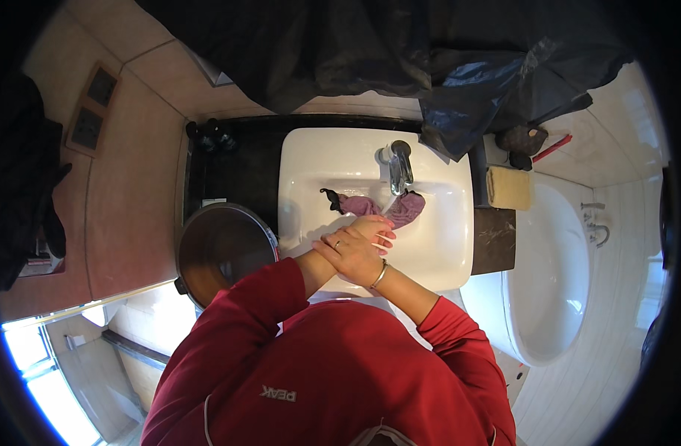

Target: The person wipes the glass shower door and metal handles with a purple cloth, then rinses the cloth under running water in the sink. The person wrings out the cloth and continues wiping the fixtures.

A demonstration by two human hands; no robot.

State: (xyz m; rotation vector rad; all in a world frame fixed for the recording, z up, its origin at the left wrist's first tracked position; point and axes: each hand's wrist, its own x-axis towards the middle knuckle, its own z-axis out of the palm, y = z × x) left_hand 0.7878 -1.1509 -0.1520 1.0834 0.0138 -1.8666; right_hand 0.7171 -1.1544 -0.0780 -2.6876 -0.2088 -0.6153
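My two hands meet over the front of a white sink (444, 256). My left hand (372, 227) stretches toward the tap, its fingers apart and holding nothing. My right hand (350, 255), with a ring and a bracelet, is wrapped over my left wrist. Just beyond the fingertips lies a wet-looking purple cloth (361, 205) with black trim, bunched in the basin; its exact kind does not show. A chrome tap (400, 168) stands over it, and a thin stream of water seems to fall beside my left fingers.
Left of the sink, a large dark round pot (229, 249) stands by a black counter (236, 182). A folded yellow towel (508, 187) lies on the right, near a white bathtub (552, 275). Black plastic sheeting (340, 56) hangs over the far side. A socket panel (93, 109) is on the left wall.
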